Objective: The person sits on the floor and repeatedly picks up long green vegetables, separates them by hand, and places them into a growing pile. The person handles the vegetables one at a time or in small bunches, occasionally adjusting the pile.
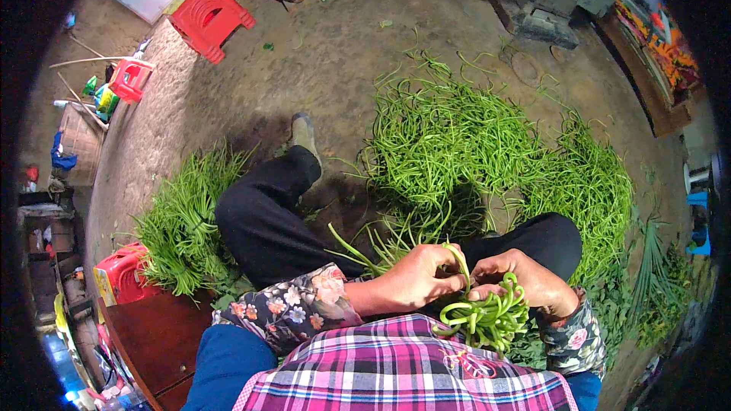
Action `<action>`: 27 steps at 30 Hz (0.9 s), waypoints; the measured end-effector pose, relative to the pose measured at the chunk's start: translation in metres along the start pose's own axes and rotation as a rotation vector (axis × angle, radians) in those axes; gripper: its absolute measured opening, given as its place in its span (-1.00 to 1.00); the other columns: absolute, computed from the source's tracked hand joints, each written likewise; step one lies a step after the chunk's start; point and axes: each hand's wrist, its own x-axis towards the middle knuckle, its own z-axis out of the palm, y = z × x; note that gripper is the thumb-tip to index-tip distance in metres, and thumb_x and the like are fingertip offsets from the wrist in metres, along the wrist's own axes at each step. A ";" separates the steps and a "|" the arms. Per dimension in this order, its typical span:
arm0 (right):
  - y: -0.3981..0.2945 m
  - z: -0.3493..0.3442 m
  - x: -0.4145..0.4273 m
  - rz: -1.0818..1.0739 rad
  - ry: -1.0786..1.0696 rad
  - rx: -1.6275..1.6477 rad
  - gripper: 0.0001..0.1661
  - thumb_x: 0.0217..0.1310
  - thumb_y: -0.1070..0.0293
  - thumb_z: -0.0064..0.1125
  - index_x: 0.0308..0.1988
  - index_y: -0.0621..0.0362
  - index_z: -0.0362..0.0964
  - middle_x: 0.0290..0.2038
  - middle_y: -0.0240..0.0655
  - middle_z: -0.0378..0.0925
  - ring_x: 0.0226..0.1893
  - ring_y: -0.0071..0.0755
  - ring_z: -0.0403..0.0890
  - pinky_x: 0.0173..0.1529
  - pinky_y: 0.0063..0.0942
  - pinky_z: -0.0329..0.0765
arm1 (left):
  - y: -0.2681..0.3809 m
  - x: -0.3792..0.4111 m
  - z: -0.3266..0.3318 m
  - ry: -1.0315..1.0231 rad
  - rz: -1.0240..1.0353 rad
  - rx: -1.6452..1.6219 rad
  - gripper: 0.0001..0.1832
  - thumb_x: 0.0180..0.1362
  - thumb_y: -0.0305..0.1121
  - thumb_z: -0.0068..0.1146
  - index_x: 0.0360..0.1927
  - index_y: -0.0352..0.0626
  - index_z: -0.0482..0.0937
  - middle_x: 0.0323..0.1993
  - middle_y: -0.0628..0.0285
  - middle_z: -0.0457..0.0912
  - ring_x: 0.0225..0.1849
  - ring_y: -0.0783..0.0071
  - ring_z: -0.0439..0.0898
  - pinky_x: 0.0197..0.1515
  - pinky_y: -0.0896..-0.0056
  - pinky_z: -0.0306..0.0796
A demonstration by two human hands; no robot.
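Note:
Both hands meet above my lap. My left hand (pixel 420 277) pinches a green stem between thumb and fingers. Close on its right, my right hand (pixel 517 279) is closed on a bunch of long green stems (pixel 491 319), whose curled ends hang over the plaid apron (pixel 394 359). The long ends of some stems reach out to the left, beneath my left hand. On the floor in front lies a large loose heap of green stems (pixel 457 137), spreading right beyond my knee. To the left, green stems are gathered in a thick pile (pixel 185 222).
A red plastic stool (pixel 208 17) stands at the upper left, with a smaller red stool (pixel 131 79) near it. Beside my left hip are a dark red wooden surface (pixel 160 331) and a red plastic item (pixel 123 274). Loose leaves (pixel 611 308) lie at the right.

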 end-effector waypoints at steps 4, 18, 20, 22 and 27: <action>0.004 0.002 -0.001 -0.005 0.029 0.069 -0.73 0.26 0.26 0.30 -0.22 0.27 0.56 -0.43 -0.41 0.62 -0.34 -0.65 0.53 -0.20 -0.50 0.51 | -0.005 0.004 0.001 0.005 0.178 0.194 -0.87 0.00 -0.51 0.19 -0.33 -0.22 0.57 -0.39 0.18 0.54 -0.29 0.24 0.56 -0.20 0.28 0.41; 0.030 -0.002 -0.020 0.029 0.059 0.471 -0.85 0.25 0.39 0.27 -0.27 0.26 0.57 -0.43 -0.57 0.57 -0.42 -0.75 0.47 -0.29 -0.65 0.45 | 0.036 0.013 0.009 -0.077 0.165 0.072 -0.86 0.23 -0.41 0.17 -0.33 -0.30 0.56 -0.38 0.18 0.49 -0.27 0.33 0.51 -0.17 0.32 0.38; 0.028 0.000 -0.026 0.042 0.069 0.491 -0.88 0.20 0.46 0.29 -0.25 0.25 0.55 -0.38 -0.54 0.61 -0.36 -0.71 0.53 -0.22 -0.62 0.49 | 0.039 0.014 0.011 -0.110 0.123 0.075 -0.92 0.21 -0.49 0.16 -0.31 -0.32 0.57 -0.34 0.18 0.53 -0.24 0.38 0.54 -0.13 0.36 0.41; 0.033 0.005 -0.029 0.014 0.038 0.480 -0.82 0.20 0.43 0.31 -0.19 0.24 0.54 -0.35 -0.56 0.58 -0.32 -0.71 0.50 -0.17 -0.61 0.48 | 0.038 0.013 0.016 -0.168 0.016 0.033 -0.94 0.22 -0.52 0.15 -0.30 -0.32 0.58 -0.32 0.19 0.54 -0.22 0.44 0.55 -0.10 0.39 0.42; 0.028 0.024 -0.038 -0.061 0.089 0.427 -0.78 0.27 0.35 0.27 -0.12 0.21 0.51 -0.32 -0.58 0.54 -0.28 -0.73 0.46 -0.13 -0.59 0.47 | 0.030 0.008 0.021 -0.172 0.135 0.072 -0.93 0.23 -0.48 0.16 -0.32 -0.27 0.57 -0.37 0.24 0.46 -0.29 0.44 0.50 -0.19 0.37 0.39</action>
